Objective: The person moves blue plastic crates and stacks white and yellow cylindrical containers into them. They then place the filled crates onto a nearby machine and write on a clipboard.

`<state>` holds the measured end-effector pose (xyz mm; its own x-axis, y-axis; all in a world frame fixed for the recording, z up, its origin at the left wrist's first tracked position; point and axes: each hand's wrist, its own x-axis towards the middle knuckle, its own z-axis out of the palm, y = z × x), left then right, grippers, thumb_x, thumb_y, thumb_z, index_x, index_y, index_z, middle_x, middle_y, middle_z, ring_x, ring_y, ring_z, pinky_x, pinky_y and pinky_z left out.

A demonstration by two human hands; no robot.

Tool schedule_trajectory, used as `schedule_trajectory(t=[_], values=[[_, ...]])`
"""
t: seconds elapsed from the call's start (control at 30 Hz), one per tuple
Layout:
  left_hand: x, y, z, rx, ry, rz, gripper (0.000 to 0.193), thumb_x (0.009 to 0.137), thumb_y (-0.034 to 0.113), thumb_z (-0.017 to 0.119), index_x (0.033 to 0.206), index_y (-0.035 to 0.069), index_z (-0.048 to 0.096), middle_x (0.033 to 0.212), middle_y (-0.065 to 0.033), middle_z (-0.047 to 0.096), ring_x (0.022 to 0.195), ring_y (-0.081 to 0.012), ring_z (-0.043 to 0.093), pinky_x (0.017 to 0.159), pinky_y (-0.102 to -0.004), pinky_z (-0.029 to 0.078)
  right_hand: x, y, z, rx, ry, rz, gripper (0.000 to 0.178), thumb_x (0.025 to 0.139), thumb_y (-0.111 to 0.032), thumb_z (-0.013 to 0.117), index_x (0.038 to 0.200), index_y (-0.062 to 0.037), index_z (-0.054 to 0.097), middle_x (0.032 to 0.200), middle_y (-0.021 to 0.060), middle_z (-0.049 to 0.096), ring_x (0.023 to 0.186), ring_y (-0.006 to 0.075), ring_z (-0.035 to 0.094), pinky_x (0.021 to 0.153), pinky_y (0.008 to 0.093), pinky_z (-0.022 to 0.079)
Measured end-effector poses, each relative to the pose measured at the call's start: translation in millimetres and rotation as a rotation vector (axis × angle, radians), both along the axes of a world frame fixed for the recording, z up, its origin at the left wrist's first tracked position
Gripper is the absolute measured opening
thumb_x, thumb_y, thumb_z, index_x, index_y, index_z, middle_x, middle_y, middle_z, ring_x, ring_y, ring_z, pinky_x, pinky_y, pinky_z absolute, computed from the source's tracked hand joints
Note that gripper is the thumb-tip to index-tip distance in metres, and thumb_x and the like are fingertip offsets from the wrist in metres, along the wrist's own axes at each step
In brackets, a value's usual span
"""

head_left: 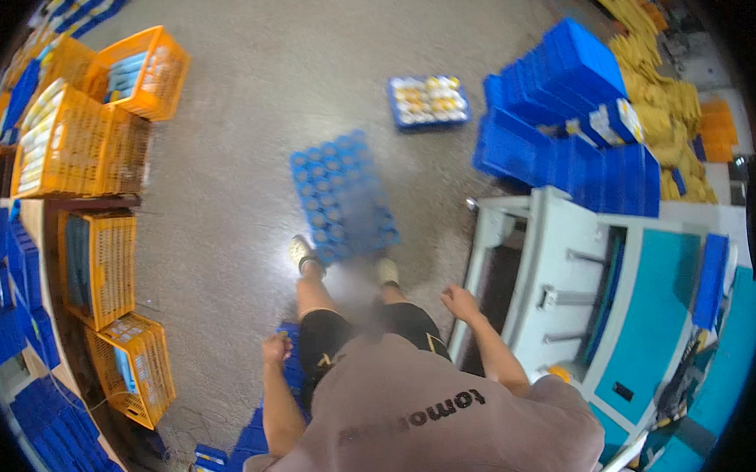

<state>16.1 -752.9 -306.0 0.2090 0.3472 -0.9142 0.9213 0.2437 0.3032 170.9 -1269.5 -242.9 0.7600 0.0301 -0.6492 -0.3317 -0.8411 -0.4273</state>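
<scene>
My left hand (276,347) hangs low beside my left thigh, its fingers curled and nothing visible in them. Out to my right, my right hand (460,302) is also closed, with nothing showing in it; the nearest thing is the edge of a white and teal machine (516,267). Neither hand touches anything I can see. On the floor just ahead of my shoes lies a flat blue panel with rows of round shapes (328,187). A blurred smudge covers part of it. Beyond it to the right sits a blue crate (395,115) filled with white and yellow rolls.
Orange crates (135,257) line the left side beside a bench. More orange crates (152,94) with packed goods stand farther ahead. Stacked blue bins (558,77) and a yellow heap (657,93) occupy the right. Blue bins (252,439) lie behind my left arm.
</scene>
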Motion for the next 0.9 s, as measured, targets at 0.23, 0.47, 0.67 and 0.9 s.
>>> schedule_trajectory(t=[0.23, 0.47, 0.67, 0.9], values=[[-35.8, 129.8, -39.7, 0.206, -0.016, 0.301, 0.031, 0.085, 0.030, 0.059, 0.095, 0.001, 0.064, 0.076, -0.0112, 0.066, 0.066, -0.0239, 0.063, 0.057, -0.0388, 0.051, 76.8, 132.7, -14.0, -0.021, 0.178, 0.129, 0.031, 0.090, -0.028, 0.060, 0.099, 0.0015, 0.064, 0.083, 0.0126, 0.070, 0.076, 0.0229, 0.068, 0.072, 0.0368, 0.052], [-132.0, 180.5, 13.3, 0.029, -0.041, 0.713, 0.027, 0.089, 0.020, 0.052, 0.106, -0.002, 0.052, 0.096, -0.0210, 0.064, 0.086, -0.0339, 0.065, 0.070, -0.0445, 0.054, 130.3, 213.6, -2.7, 0.139, 0.227, 0.171, 0.027, 0.091, -0.023, 0.061, 0.103, 0.0012, 0.064, 0.080, 0.0097, 0.070, 0.072, 0.0186, 0.066, 0.068, 0.0333, 0.052], [-172.3, 238.5, 53.3, 0.222, 0.129, 0.954, 0.033, 0.094, 0.027, 0.046, 0.107, -0.002, 0.057, 0.100, -0.0205, 0.064, 0.092, -0.0366, 0.063, 0.068, -0.0500, 0.050, 185.7, 217.2, 13.2, 0.033, 0.085, 0.198, 0.032, 0.088, -0.029, 0.060, 0.103, -0.0014, 0.066, 0.090, 0.0160, 0.070, 0.086, 0.0309, 0.067, 0.078, 0.0403, 0.051], [32.8, 408.5, 19.0, 0.427, -0.090, 0.766, 0.026, 0.091, 0.017, 0.048, 0.087, -0.006, 0.059, 0.091, -0.0175, 0.064, 0.084, -0.0304, 0.062, 0.070, -0.0424, 0.051, 190.8, 188.0, 18.2, -0.139, -0.087, 0.131, 0.033, 0.085, -0.028, 0.063, 0.098, 0.0018, 0.066, 0.087, 0.0166, 0.069, 0.082, 0.0315, 0.067, 0.073, 0.0407, 0.051]])
